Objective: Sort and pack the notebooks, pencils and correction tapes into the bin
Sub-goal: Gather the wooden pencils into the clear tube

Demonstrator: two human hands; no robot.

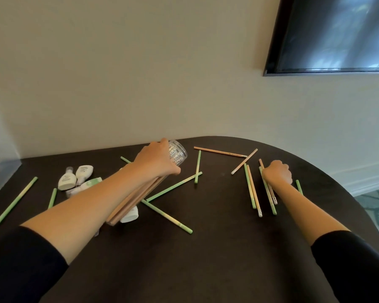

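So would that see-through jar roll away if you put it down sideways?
Probably yes: the jar looks round and is held tilted by the left hand. It seems clear plastic, so likely light. Its ribbed side may help grip.

No word, brand or number can be read anywhere in the frame. The two white correction tapes (67, 181) lying side by side at the left centre of the frame, on the dark bench (217, 248), carry a few lines of dark print on their bodies, but it is too small and blurred to make out a single letter. The tan pencil (220, 152) lying across the upper middle of the bench bears a short dark imprint near its right end, likewise too small to read.
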